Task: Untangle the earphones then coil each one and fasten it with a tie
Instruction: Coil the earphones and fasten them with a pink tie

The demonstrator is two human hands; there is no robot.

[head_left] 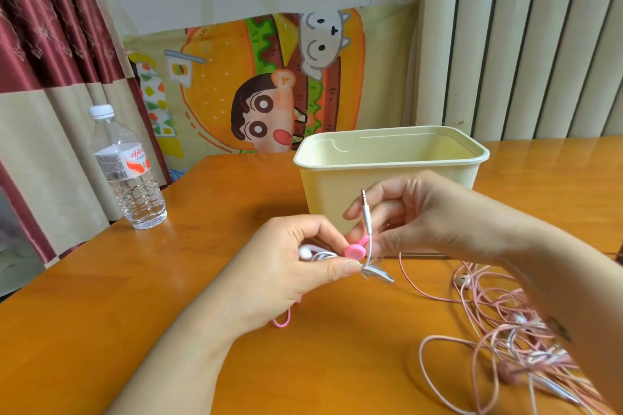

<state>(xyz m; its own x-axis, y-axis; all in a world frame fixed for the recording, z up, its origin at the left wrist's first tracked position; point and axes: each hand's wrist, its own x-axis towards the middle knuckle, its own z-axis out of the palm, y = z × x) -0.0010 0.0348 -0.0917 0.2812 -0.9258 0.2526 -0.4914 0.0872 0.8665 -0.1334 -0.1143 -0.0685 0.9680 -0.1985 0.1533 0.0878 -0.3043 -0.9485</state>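
White earphones (305,252) sit coiled in our gripping left hand (296,276), our right hand (421,216) pinches the pink tie (355,250), and pink earphones (505,330) beside it lie tangled.

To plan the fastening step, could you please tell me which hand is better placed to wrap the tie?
Probably the right hand: it seems to pinch the pink tie, while the left hand is busy gripping the coiled white earphones.

Orange table (188,266), pale yellow bin (337,192), pink tie (354,250), white earphones (313,254)
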